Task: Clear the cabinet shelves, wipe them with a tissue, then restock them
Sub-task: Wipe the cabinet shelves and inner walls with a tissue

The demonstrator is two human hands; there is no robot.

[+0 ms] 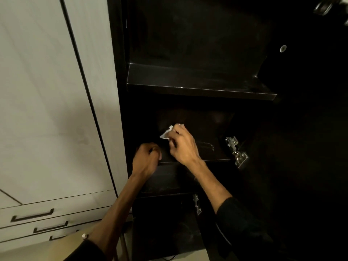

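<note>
While gripping the crumpled white tissue (166, 134) in the curled fingers of the right hand (181, 146) against the dark middle shelf (207, 147) of the black wooden cabinet (188, 44), press flat and sweep from the back wall out toward the front edge, overlapping strokes so dust comes forward rather than into corners. Brace with the left hand (146, 159), fisted with fingers curled at that shelf's front left edge, apparently holding nothing, though hard to tell. Mind the metal hinge (236, 149) at right, refold to a clean face, then move on to the bare upper shelf (197, 81).

Dim cabinet (188, 53) interior (nearly black); wide-angle bending at edges.
</note>
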